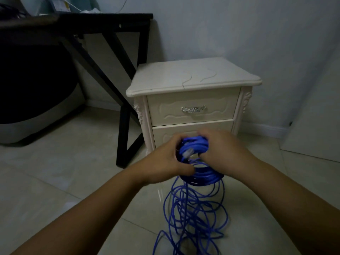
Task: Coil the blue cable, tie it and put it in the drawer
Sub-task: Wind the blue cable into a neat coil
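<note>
Both my hands grip a coil of blue cable held in the air in front of a cream bedside cabinet. My left hand closes on the coil's left side. My right hand wraps its upper right part. A clear plug end sticks out between the hands. Below the coil, loose loops of the same cable hang down and lie tangled on the floor tiles. The cabinet's upper drawer is closed and has a silver handle. A lower drawer front is partly hidden behind my hands.
The cream cabinet stands against a pale wall. A black table with slanted legs stands to its left, with clutter on top. A dark and grey bulky object sits under the table at far left. Light glossy tiles cover the floor.
</note>
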A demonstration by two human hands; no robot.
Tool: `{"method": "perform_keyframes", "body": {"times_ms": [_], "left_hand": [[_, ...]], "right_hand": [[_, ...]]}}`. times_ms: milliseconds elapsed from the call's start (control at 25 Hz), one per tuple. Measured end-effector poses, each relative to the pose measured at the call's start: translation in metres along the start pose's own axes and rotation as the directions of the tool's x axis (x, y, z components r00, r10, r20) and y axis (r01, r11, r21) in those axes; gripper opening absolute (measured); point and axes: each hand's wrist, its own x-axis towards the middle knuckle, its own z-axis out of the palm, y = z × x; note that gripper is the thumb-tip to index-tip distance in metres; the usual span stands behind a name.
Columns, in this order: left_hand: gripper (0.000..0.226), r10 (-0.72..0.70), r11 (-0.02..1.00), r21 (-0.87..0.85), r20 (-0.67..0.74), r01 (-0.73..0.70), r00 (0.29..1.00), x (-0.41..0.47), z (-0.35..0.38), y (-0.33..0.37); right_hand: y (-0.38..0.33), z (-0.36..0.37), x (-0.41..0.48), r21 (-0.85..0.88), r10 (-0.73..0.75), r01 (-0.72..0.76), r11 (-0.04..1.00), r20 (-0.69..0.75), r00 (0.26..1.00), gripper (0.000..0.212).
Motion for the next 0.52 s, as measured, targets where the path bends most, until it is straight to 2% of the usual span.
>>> {"method": "perform_keyframes", "body": {"times_ms": [80,120,160,240,320,400,440,520], "left_hand": [[0.057,0.068,0.97,0.238,-0.086,-0.045,0.994,0.004,0.009,-0.001],[0.051,0.1,0.934,0.355,-0.127,-0.049,0.987,0.006,0.013,-0.002],[0.044,0.117,0.904,0.427,-0.161,-0.038,0.98,0.009,0.017,-0.002],[0.028,0.113,0.902,0.431,-0.218,-0.008,0.969,0.011,0.021,-0.002],[0.016,0.088,0.943,0.333,-0.271,0.007,0.958,0.011,0.019,0.002],[0.012,0.047,0.995,0.098,-0.355,-0.012,0.934,0.009,0.014,0.007],[0.014,-0.003,0.997,-0.075,-0.4,-0.03,0.917,0.007,0.012,0.01],[0.016,-0.132,0.913,-0.403,-0.445,-0.066,0.886,0.002,0.016,0.018]], "right_hand": [[-0.009,0.008,-0.004,-0.159,-0.102,0.108,0.981,0.04,0.994,0.038],[-0.013,0.013,-0.005,-0.176,-0.113,0.117,0.977,0.034,0.993,0.039],[-0.016,0.015,-0.006,-0.168,-0.11,0.112,0.98,0.019,0.994,0.037],[-0.016,0.017,-0.005,-0.1,-0.119,0.115,0.988,-0.027,0.993,0.036],[-0.004,0.012,-0.001,0.057,-0.088,0.09,0.994,-0.042,0.995,0.038],[0.012,0.005,0.002,0.339,0.035,-0.021,0.941,-0.036,0.999,0.031],[0.019,0.003,0.002,0.515,0.111,-0.091,0.852,-0.009,0.994,0.026],[0.022,0.005,-0.003,0.836,0.201,-0.171,0.522,0.075,0.977,0.017]]}}
